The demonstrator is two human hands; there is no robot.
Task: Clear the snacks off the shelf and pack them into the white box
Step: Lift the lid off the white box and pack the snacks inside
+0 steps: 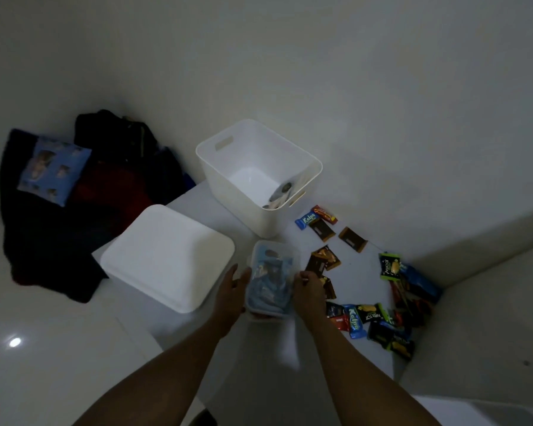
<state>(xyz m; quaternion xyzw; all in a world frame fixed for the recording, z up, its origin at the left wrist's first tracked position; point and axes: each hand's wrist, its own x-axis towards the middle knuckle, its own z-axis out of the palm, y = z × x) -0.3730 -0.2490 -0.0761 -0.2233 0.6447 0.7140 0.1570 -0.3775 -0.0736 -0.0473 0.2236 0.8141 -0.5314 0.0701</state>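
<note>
Both hands, left and right, clasped a tub; lid, box and snacks ringed it.

"Kalpa" on blue wrapper by the box | "Kalpa" on lower blue wrapper | "nextar" on black-green packet

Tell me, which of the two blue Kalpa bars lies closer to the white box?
The Kalpa bar by the red wrapper, just right of the white box. The other Kalpa bar sits down in the pile near the right hand.
</note>
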